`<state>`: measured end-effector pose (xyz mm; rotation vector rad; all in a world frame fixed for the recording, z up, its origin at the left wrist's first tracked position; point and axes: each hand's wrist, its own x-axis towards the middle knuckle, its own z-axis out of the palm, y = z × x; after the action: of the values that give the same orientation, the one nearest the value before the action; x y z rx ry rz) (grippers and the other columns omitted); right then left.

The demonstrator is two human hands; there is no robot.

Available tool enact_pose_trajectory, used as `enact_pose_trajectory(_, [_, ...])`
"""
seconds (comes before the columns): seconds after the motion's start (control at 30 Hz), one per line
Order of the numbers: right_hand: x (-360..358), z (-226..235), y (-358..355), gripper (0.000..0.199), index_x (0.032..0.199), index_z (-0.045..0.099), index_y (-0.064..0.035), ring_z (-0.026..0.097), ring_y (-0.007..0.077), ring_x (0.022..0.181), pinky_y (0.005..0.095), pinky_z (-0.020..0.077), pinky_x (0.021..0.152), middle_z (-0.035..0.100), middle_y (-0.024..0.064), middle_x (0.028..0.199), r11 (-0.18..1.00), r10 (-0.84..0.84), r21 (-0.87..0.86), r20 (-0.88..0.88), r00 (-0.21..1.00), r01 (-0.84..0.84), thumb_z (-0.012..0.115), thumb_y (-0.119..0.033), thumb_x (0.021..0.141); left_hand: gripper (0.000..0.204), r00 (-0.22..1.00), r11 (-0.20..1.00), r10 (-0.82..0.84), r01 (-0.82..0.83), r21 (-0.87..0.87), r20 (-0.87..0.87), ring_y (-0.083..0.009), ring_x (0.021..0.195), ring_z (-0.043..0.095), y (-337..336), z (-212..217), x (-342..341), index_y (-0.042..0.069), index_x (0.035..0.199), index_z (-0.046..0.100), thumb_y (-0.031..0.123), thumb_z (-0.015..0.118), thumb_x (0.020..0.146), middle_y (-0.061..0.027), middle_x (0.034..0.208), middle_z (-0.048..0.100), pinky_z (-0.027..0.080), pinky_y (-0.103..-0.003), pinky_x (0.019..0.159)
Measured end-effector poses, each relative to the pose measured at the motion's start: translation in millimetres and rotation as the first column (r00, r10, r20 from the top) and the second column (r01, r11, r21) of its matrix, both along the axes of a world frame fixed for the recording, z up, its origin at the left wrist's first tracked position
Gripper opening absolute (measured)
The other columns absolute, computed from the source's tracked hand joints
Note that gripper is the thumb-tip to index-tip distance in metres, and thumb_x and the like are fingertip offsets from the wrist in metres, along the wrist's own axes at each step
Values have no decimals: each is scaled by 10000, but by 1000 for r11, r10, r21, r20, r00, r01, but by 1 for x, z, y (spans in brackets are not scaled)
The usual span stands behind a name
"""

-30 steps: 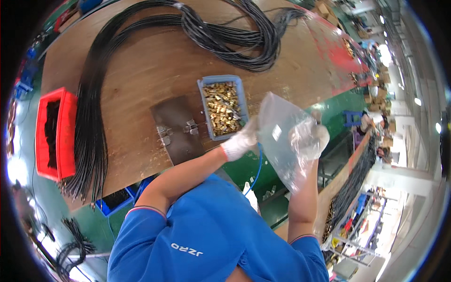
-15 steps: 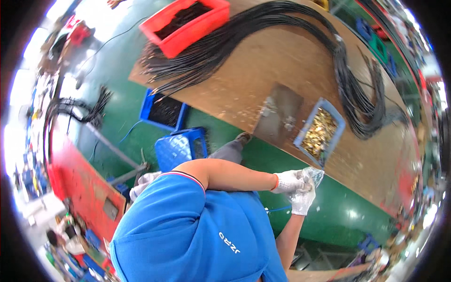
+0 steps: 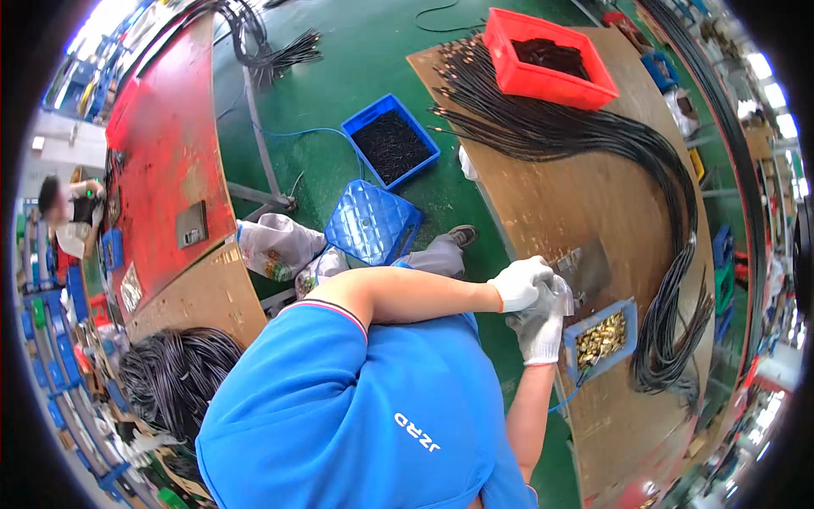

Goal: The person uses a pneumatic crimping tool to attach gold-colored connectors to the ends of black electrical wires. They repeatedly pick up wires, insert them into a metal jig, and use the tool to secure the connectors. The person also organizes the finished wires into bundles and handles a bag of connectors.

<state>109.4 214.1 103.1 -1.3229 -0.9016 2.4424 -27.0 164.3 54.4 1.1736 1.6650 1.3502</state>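
Observation:
Both my hands wear white knitted gloves and meet over the near edge of the brown table (image 3: pixel 500 174). My left hand (image 3: pixel 519 285) is closed, its fingers pressed against my right hand (image 3: pixel 540 331), which is closed too. Between them they grip a crumpled clear plastic bag (image 3: pixel 565 295), part of which pokes out past the fingers. What the bag contains, if anything, is hidden. Just right of my right hand stands a grey-blue bin (image 3: pixel 570 352) filled with small brass-coloured metal parts (image 3: pixel 602 337). A dark flat plate (image 3: pixel 587 270) lies on the table behind the bag.
Long black cables (image 3: pixel 610 146) curve across the table, under a red bin (image 3: pixel 555 85) of dark pieces. On the green floor sit a blue crate (image 3: pixel 421 140) with black bits and a blue stool (image 3: pixel 373 222). A red-topped table (image 3: pixel 170 161) stands left; a person (image 3: pixel 76 216) is beyond.
The view has turned, so the tables and bins appear shifted and rotated. My hands, still together on the clear bag, are now closer to the dark plate and the bin of brass parts.

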Motion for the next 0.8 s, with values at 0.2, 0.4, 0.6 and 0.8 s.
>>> enact_pose_trajectory(0.2, [-35, -75, 15, 463, 1333, 614, -148, 652, 232, 1155, 402, 553, 902, 669, 47, 1291, 967, -236, -109, -61, 970, 228, 470, -484, 1049, 516, 930, 966, -256, 236, -108, -264, -458, 1176, 593, -20, 26, -54, 90, 1219, 656, 307, 740, 759, -257, 1291, 585, 504, -497, 1001])
enact_pose_trajectory(0.4, [-86, -117, -19, 352, 1227, 664, -143, 683, 272, 1102, 440, 553, 967, 701, 70, 1206, 930, -271, -329, -322, 907, 161, 513, -362, 998, 579, 717, 768, -621, 477, -427, -316, -432, 1035, 681, -20, -11, -105, 153, 1311, 579, 357, 741, 794, -214, 1269, 613, 562, -524, 883])
enact_pose_trajectory(0.6, [-129, -245, -14, 447, 1153, 668, -174, 628, 215, 649, 367, 506, 572, 708, 45, 874, 841, -320, -487, -94, 943, 237, 419, -529, 1041, 300, 565, 673, -740, 630, -388, -366, -415, 923, 707, 13, -172, -184, 146, 1113, 630, 128, 654, 815, -181, 1027, 693, 570, -532, 793])
enact_pose_trajectory(0.8, [-123, -395, -20, 366, 1088, 678, -80, 595, 143, 661, 308, 476, 600, 670, 40, 823, 925, -377, 30, -30, 926, 378, 536, -414, 1045, 236, 487, 724, -623, 656, -213, -612, -373, 890, 709, 27, -273, -248, 95, 1051, 719, 75, 667, 822, -145, 980, 727, 582, -428, 771])
